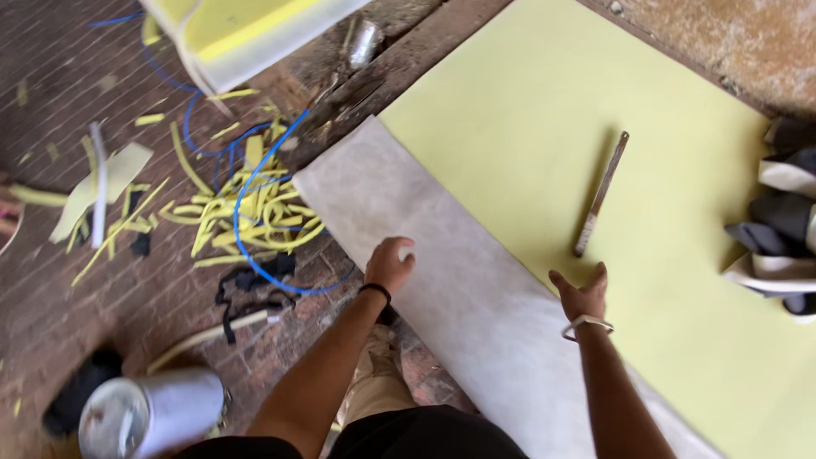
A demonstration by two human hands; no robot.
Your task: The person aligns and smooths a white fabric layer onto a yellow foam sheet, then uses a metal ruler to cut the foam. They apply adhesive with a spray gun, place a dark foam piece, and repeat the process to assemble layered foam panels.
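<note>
Lying on the tabletop: one yellow foam sheet, one grey fabric strip, one metal rule. Left hand loosely curled, resting on the strip; right hand open, empty, just below the rule.

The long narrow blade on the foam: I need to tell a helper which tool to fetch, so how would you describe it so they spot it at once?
Find the big pale yellow foam sheet covering the worktable. On its bare middle, just beyond the right hand, lies a thin, straight metal blade, set at a slant. It is the only hard, dark, stick-like thing on the sheet; the dark and cream pieces at its right edge are soft and bunched.
</note>
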